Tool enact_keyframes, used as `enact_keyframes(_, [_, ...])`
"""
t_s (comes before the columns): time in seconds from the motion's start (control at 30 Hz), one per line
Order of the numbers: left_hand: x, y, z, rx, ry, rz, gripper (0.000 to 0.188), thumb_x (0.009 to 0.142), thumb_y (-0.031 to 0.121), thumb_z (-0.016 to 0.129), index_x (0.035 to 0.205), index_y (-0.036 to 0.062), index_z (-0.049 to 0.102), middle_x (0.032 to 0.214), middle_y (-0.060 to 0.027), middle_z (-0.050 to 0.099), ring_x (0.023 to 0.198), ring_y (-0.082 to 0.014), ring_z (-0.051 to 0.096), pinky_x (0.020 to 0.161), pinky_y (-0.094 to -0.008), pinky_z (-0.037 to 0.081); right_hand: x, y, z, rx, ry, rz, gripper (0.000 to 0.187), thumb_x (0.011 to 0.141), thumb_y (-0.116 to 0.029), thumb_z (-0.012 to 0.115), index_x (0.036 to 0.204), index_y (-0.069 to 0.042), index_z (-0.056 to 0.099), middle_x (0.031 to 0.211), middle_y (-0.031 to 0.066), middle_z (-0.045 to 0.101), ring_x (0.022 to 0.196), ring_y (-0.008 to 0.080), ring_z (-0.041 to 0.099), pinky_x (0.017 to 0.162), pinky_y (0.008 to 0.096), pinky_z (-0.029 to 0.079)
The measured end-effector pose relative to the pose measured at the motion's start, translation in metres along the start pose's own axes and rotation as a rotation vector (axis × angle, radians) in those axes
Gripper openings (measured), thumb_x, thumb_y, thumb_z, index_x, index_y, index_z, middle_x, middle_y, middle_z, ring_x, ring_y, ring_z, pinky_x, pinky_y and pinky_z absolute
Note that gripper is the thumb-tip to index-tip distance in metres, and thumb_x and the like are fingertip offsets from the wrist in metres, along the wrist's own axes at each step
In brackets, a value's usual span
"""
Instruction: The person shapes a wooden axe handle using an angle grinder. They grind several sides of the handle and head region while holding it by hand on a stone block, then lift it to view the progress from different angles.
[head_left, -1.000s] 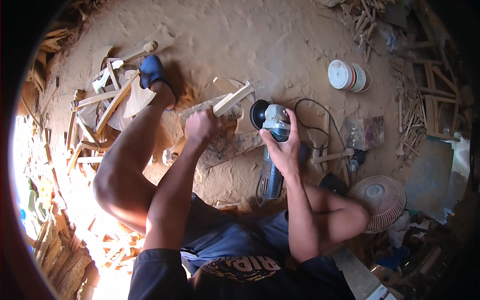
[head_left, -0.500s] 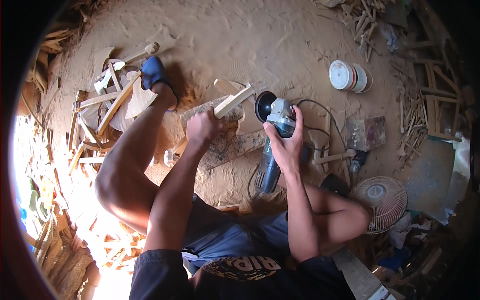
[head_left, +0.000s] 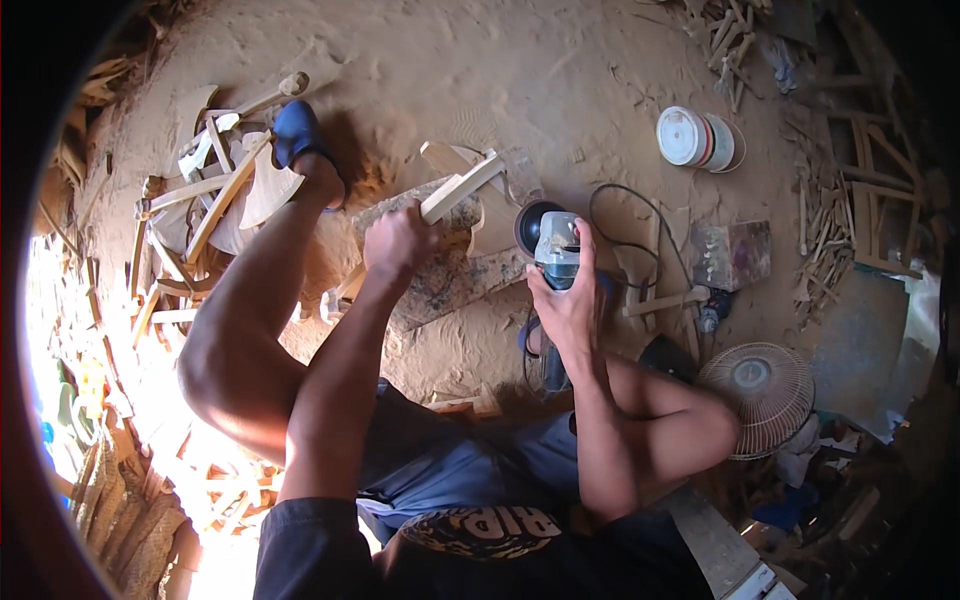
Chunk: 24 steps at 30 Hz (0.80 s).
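Note:
My left hand (head_left: 400,240) is closed round the shaft of a pale wooden axe (head_left: 462,188), whose squared end points up and to the right. Flared wooden blade shapes show on both sides of that end. My right hand (head_left: 568,310) grips an angle grinder (head_left: 558,240) by its body, just behind the grey head. A round black disc (head_left: 533,226) on the grinder faces the wooden axe, with a small gap between them. The grinder's rear is partly hidden by my hand and wrist. Below the axe lies a worn, stained board (head_left: 440,290).
Several axe-shaped wooden pieces (head_left: 215,190) are heaped at left by my blue shoe (head_left: 298,132). A black cord (head_left: 625,190) loops right of the grinder. Further right are a stained box (head_left: 735,255), a fan (head_left: 757,395), a white bucket (head_left: 685,137) and wood sticks (head_left: 822,240).
The grinder has tilted and its disc has shifted slightly down and right, turning more toward the axe. My left hand and the axe have moved slightly up and left.

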<state>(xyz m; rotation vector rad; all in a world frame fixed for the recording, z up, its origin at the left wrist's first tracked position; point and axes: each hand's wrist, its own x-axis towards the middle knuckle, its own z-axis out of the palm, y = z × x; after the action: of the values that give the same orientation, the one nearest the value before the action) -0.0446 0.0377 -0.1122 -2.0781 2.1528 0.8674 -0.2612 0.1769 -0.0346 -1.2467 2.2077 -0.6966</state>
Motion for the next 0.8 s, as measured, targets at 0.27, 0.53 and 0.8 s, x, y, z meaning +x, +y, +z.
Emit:
enact_keyframes(0.27, [-0.001,0.001,-0.004,0.004,0.002,-0.008,0.042,0.093,0.045,0.075,0.113,0.0085,0.077,0.108,-0.0234,0.081,0.103,-0.0432,0.079,0.094,-0.0531,0.063,0.009,0.003,-0.019,-0.137,0.117,-0.023,0.093,0.088,-0.023,0.085,0.168,-0.018,0.037,0.140,0.0271,0.070,0.114,0.0510,0.072,0.095,0.0564,0.058])
enact_keyframes(0.53, [0.023,0.003,0.000,-0.124,-0.089,-0.035,0.039,0.094,0.033,0.069,0.109,-0.0008,0.080,0.102,-0.0279,0.079,0.103,-0.0440,0.078,0.093,-0.0514,0.062,-0.021,0.024,-0.044,0.222,0.312,-0.068,0.090,0.086,-0.011,0.089,0.163,-0.008,0.044,0.142,0.0211,0.066,0.123,0.0307,0.069,0.107,0.0433,0.055])
enact_keyframes(0.8, [-0.010,-0.022,0.003,-1.551,-0.763,-0.129,0.049,0.115,0.048,0.057,0.150,0.0154,0.047,0.102,-0.0039,0.059,0.074,-0.0150,0.059,0.060,-0.0336,0.053,-0.042,0.021,-0.075,0.308,0.320,-0.037,0.091,0.086,-0.009,0.087,0.165,-0.009,0.043,0.148,0.0220,0.063,0.130,0.0323,0.066,0.113,0.0434,0.052])
